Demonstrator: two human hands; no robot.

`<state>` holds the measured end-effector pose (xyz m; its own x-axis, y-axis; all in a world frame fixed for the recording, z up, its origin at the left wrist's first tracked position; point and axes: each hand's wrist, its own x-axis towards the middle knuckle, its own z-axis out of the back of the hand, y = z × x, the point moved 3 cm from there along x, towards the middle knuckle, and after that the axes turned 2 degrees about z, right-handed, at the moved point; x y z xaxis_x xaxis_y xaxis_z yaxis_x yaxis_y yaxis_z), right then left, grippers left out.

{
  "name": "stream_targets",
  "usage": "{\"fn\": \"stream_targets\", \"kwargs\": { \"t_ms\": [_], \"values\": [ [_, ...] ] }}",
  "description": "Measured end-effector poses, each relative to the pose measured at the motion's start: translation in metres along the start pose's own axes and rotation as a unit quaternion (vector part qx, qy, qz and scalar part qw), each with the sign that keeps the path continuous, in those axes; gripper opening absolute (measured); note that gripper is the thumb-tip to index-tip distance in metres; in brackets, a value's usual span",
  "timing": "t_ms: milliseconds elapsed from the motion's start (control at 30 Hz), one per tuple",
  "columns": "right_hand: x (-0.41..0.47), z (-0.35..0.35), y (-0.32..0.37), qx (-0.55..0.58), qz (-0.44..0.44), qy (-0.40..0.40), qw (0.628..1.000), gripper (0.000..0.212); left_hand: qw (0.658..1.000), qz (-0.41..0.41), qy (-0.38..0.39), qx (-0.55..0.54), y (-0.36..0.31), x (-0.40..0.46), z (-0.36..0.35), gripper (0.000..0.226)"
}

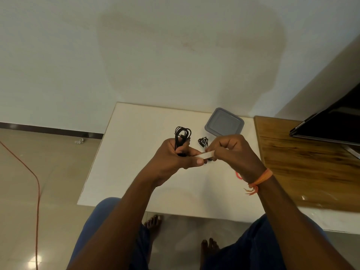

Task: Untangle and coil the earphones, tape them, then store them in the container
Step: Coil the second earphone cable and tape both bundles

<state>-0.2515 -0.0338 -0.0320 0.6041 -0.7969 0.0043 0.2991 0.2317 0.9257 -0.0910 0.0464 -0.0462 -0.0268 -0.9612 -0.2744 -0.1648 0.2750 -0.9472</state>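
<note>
bare white table (136,172) left of hands, lidded container (224,122) and coiled earphones (203,142) beyond them

I see a white table (136,172), a wooden desk (303,172) beside it bearing a dark screen (331,125), and an orange cable (37,191) across the tiled floor (48,172).

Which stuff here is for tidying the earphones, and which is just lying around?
For the job:
- black coiled earphones, gripped in the left hand
- pale strip of tape, pinched by the right hand
- grey square lidded plastic container
- second small black cable bundle

Just lying about:
- black flat screen
- orange floor cable
</note>
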Motion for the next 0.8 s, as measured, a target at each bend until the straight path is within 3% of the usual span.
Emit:
{"fn": "stream_targets", "kwargs": {
  "t_ms": [367, 667, 800],
  "values": [
    [-0.003, 0.006, -0.003, -0.094, 0.017, -0.022, 0.995, 0.013, 1.000, 0.003, -0.010, 0.018, 0.001, 0.004, -0.001, 0.055],
    [-0.002, 0.008, -0.001, -0.056, 0.013, -0.004, 0.998, 0.027, 1.000, -0.007, -0.024, 0.017, 0.000, 0.003, 0.002, 0.055],
    [-0.002, 0.008, -0.001, -0.077, 0.011, -0.002, 0.997, 0.023, 0.999, -0.015, -0.033, 0.013, 0.001, 0.004, 0.005, 0.057]
  ]
}}
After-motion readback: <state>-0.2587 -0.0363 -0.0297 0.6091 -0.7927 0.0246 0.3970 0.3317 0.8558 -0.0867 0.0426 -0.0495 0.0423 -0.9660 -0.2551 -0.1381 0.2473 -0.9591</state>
